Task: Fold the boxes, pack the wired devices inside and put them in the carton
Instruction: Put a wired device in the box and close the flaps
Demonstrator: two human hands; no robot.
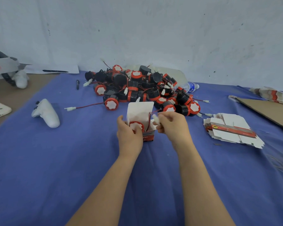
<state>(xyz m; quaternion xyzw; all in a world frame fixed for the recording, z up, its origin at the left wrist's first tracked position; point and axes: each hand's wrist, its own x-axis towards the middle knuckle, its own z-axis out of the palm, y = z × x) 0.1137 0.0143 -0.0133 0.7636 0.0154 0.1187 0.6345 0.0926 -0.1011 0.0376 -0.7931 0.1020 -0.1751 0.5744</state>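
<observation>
left grip (129,132) clamped round the seemingly light, crushable box (140,115); right grip (168,123) pinched the device (136,125) wire (149,119), limp, by its stiff connector (155,119).

1 box (140,116): small, white inside, red printed band, upright at frame centre, top flap raised, open.
1 device (136,126): red ring, white end up, seated in the box. Its red wire (149,118) rises to a white plug (155,119) above the box's right rim.
Heap of loose devices (142,88): black cylinders, red bands, trailing wires, upper centre.
Stack of flat boxes (232,129): unfolded, right of centre.
Further stack (268,94): upper right.
</observation>
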